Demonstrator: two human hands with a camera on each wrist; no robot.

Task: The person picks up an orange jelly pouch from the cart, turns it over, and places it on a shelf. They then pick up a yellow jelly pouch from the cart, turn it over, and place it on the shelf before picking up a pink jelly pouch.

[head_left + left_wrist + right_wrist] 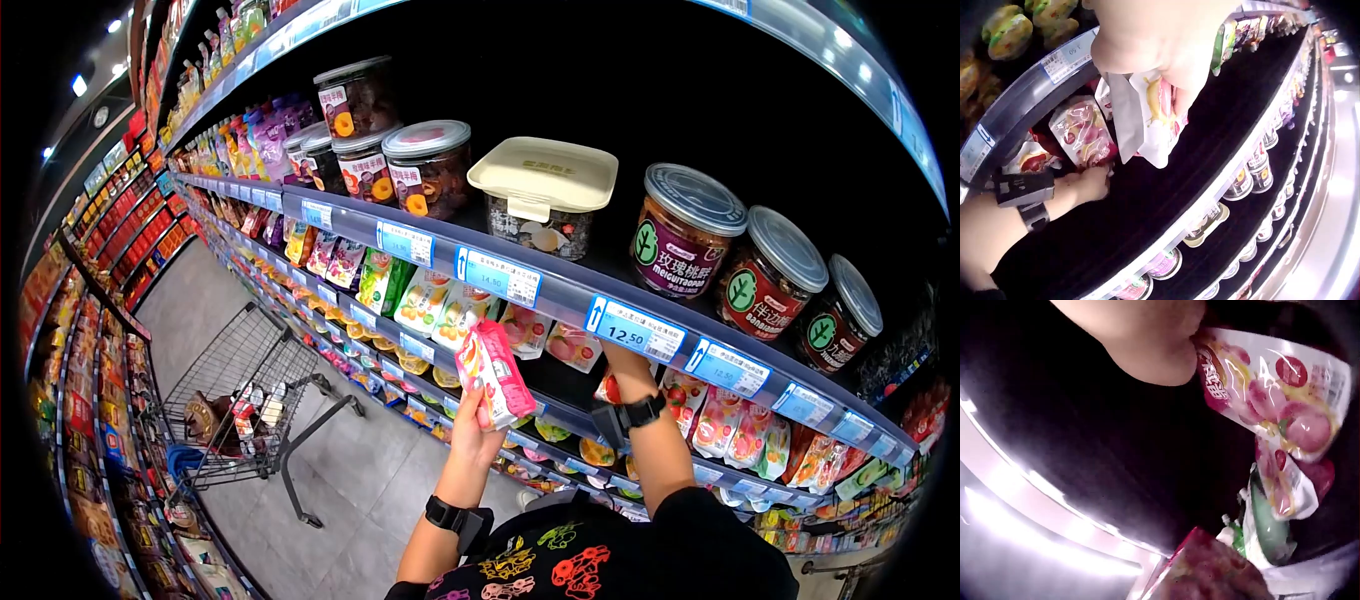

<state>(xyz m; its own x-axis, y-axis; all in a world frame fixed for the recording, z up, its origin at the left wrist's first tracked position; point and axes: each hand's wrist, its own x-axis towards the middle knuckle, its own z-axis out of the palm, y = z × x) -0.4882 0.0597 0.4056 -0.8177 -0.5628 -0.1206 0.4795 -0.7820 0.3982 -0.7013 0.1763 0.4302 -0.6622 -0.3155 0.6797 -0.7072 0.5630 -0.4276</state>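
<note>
My left hand [475,432] holds up a pink-and-white fruit snack pouch [494,375] by its lower end, in front of the shelf. In the left wrist view, the thumb and fingers of this hand grip the pouch [1159,119] by its edge. Reaching in under the price rail is my right hand [628,372], partly hidden by it in the head view. The right wrist view shows this hand [1154,347] at the pink end of another fruit pouch [1272,394], pinching it there; the fingertips are hidden.
Lidded plastic jars [690,230] and a cream-lidded tub [545,190] stand on the shelf above. More pouches [440,305] line the lower shelf on both sides. A price rail [540,280] runs above the right wrist. A wire shopping cart [245,400] stands in the aisle.
</note>
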